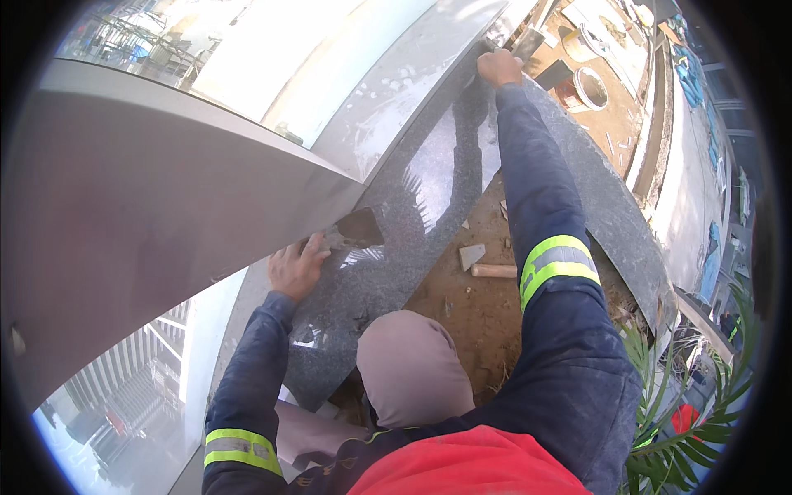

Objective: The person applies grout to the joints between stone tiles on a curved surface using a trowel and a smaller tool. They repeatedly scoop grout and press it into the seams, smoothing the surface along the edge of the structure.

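Observation:
A long polished dark grey stone slab (404,214) lies diagonally in front of me, along the foot of a wall. My left hand (297,269) is at its left edge, fingers closed around the handle end of a trowel (360,228), whose flat brownish blade rests over the slab. Out at the slab's far end, with the arm stretched, my right hand (500,69) is curled over the stone's edge; its fingertips are partly hidden. A second grey slab (598,177) stretches away to the right of my right arm.
Bare soil between the slabs holds a wooden handle (493,271) and a broken stone piece (472,256). Buckets, one a white-rimmed bucket (590,87), stand at the far right. A broad panel (173,190) overhangs the left side. Palm leaves (693,433) reach in at lower right.

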`<control>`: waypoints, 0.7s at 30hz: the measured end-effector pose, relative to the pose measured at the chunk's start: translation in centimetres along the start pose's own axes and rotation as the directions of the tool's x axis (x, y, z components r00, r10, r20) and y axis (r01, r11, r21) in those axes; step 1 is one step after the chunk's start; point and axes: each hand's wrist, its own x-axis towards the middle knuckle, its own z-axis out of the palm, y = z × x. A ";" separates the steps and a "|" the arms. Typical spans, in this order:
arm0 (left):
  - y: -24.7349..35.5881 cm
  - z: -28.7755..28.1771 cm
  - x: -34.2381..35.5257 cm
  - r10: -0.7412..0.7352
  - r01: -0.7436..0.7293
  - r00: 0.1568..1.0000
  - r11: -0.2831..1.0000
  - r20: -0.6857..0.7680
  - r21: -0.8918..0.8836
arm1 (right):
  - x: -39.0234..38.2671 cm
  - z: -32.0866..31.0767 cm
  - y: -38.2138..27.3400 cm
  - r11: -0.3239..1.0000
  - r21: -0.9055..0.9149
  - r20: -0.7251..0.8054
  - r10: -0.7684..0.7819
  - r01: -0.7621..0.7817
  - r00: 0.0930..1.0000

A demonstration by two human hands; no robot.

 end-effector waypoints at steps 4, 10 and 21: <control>-0.4 0.0 -0.7 -0.013 0.012 1.000 0.999 0.009 0.037 | -3.9 2.1 -3.4 0.982 0.174 -0.051 0.090 -0.080 0.995; -0.4 0.5 -0.8 -0.048 0.045 0.998 0.997 0.048 0.065 | -4.4 4.8 -3.4 0.981 0.195 -0.078 0.002 0.013 0.997; 0.0 0.1 -0.2 -0.058 0.054 0.996 0.997 0.065 0.057 | -3.0 -0.7 -2.4 0.973 0.205 0.317 0.034 -0.103 0.948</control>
